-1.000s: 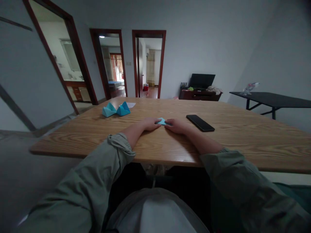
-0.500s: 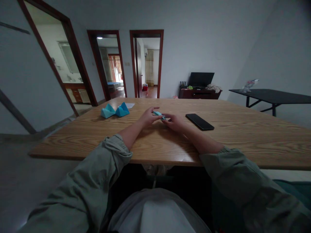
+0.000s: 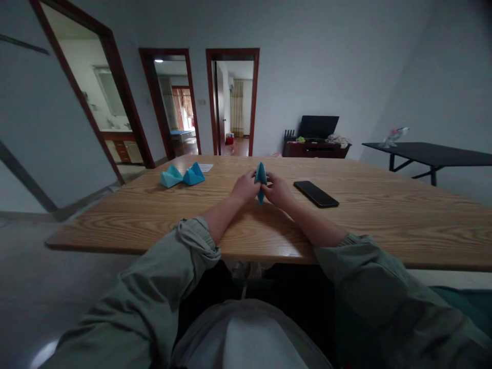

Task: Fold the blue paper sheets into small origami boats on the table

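Both L hand (image 3: 246, 188) & R hand (image 3: 279, 191), frame ctr.: fingers pinch blue folded paper (image 3: 261, 172), upright; fold detail unclear.

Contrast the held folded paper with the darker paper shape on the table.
The held paper stands upright between the left hand and right hand; the darker shape rests on the table. The held paper looks tall and narrow from here, the darker shape broader. Both are folded and bluish.
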Demonstrator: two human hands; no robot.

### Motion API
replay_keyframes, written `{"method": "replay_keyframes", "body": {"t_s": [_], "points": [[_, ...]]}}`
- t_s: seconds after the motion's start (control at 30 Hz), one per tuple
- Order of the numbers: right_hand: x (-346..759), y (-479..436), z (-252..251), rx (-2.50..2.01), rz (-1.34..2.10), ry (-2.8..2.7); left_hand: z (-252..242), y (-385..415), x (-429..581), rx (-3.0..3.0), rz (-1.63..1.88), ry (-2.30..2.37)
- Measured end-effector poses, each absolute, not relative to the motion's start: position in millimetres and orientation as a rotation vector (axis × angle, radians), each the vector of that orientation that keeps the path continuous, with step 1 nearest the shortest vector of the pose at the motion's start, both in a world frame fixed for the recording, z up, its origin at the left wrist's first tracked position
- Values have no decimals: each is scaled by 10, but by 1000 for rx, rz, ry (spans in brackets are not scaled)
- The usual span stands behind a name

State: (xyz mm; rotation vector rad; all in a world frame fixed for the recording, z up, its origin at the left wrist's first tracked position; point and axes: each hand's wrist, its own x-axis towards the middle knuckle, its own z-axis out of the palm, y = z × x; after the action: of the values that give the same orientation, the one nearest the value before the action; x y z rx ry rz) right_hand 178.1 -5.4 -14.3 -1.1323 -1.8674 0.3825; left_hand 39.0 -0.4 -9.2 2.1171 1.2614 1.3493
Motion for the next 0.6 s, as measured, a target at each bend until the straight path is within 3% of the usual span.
{"method": "replay_keyframes", "body": {"t_s": [0.2, 0.33, 0.6], "points": [[1828, -67, -111, -1230, 140, -1900, -47, -102, 411, 2228, 1257, 1436], [1887, -1, -151, -1211, 160, -1892, -67, -18, 318, 2186, 1324, 1217], [1961, 156, -238, -914, 787, -1768, -72, 117, 122, 1531, 1284, 910]]}}
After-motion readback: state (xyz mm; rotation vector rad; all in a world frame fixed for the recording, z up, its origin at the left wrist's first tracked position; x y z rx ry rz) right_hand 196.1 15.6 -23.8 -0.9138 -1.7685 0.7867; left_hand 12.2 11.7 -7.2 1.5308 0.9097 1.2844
